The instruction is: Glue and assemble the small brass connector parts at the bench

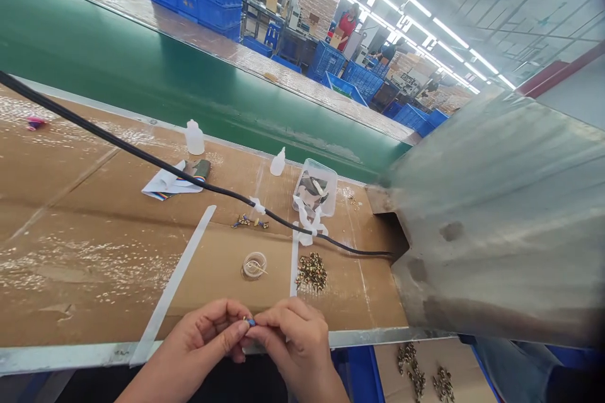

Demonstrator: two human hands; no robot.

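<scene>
Blue piece (250,322), pinched now between the fingers of left hand (215,335) and right hand (293,334), just above the tabletop's (208,289) near edge!

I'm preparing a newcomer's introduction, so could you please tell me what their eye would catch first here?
Probably the long green band slanting across the view, then the black cable crossing the brown worktop. Low in the centre, the left hand and right hand pinch a small blue piece.
</scene>
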